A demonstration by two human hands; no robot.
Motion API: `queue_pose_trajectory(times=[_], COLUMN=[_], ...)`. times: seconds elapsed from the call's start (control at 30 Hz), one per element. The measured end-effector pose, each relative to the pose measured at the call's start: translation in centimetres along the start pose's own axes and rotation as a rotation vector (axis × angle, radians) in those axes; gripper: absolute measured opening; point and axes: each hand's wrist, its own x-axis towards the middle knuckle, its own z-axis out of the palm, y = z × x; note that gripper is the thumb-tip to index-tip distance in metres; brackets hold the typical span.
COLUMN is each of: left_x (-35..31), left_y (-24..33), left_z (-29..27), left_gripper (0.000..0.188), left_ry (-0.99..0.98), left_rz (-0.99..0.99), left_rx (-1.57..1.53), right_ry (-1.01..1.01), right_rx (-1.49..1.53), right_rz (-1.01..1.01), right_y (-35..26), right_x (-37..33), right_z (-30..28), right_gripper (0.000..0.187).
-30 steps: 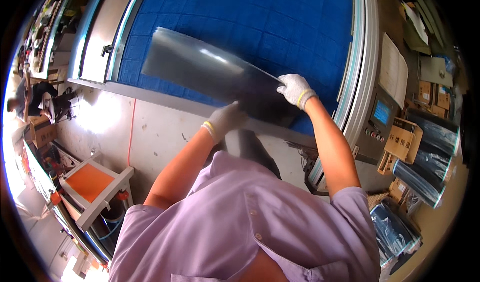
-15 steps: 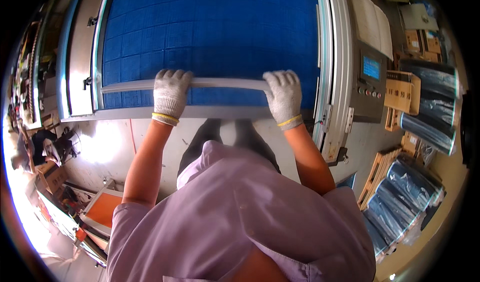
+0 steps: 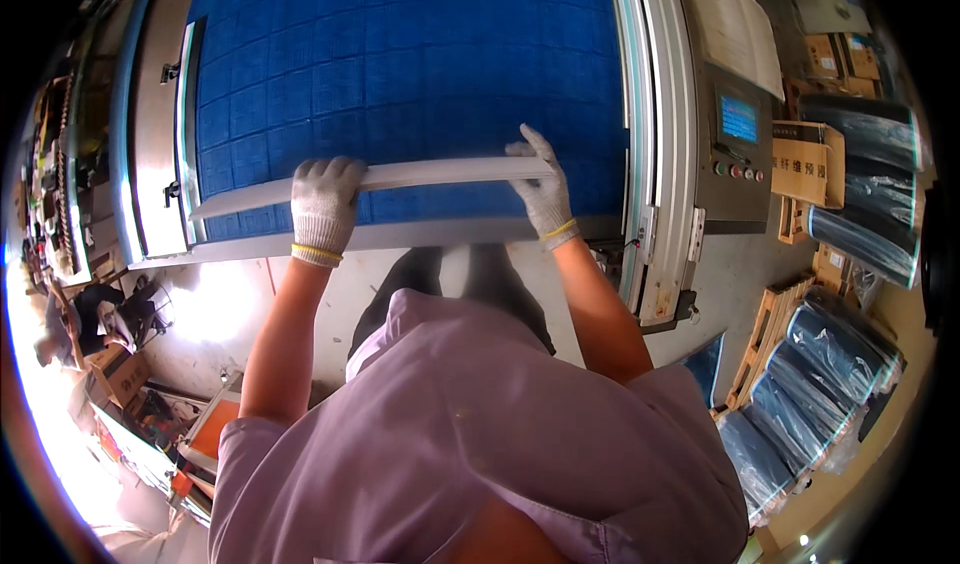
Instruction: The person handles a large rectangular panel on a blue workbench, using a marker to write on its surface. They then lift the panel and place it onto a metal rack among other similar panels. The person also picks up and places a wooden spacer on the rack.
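My left hand [image 3: 326,199], in a pale knit glove, is wrapped over a bundle of thin sheets [image 3: 450,173], gripping it left of its middle. My right hand [image 3: 545,192] is unclenched, fingers stretched out, with the bundle's right end lying against its palm. I hold the bundle nearly edge-on to my view, over the near part of the blue machine bed [image 3: 400,74] (whether its lower edge rests there, I cannot tell).

The bundle's left tip comes right up beside the metal strip [image 3: 187,124] along the bed's left side, so there is little room that way. Its right end stops well short of the silver rail [image 3: 668,94]. Beyond my fingers the blue surface runs on to the top of the view; nearer me, just past the bundle, lies the bed's grey front edge [image 3: 440,232].

Counting: one bundle, its layers too fine to number; two gloves, each with a yellow cuff band. On the right, one control console [image 3: 735,204] has one lit screen [image 3: 739,119] and four round buttons [image 3: 737,172]. Farther right are one wooden pallet [image 3: 768,344] and several plastic-wrapped dark rolls [image 3: 865,244], overlapping too much for me to count.
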Motion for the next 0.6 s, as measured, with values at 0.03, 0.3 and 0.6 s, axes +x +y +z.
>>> queue_pose_trajectory(times=[0.03,0.3,0.6], left_x=[0.5,10.8,0.4], left_y=[-0.4,-5.7,-17.2], left_z=[-0.2,-0.6,4.6], left_gripper=[0.016,0.015,0.043], left_ry=[-0.059,-0.503,0.246], left_rz=[0.004,0.082,-0.897], left_rx=[-0.005,-0.126,-0.134], right_ry=[-0.043,-0.408,-0.224], right_rx=[-0.04,-0.871,0.083], right_rz=[0.04,-0.522,0.1], right_y=[-0.5,2.0,2.5], right_x=[0.5,2.7,3.0], right_z=[-0.1,-4.3,-3.7], right_gripper=[0.067,0.042,0.024])
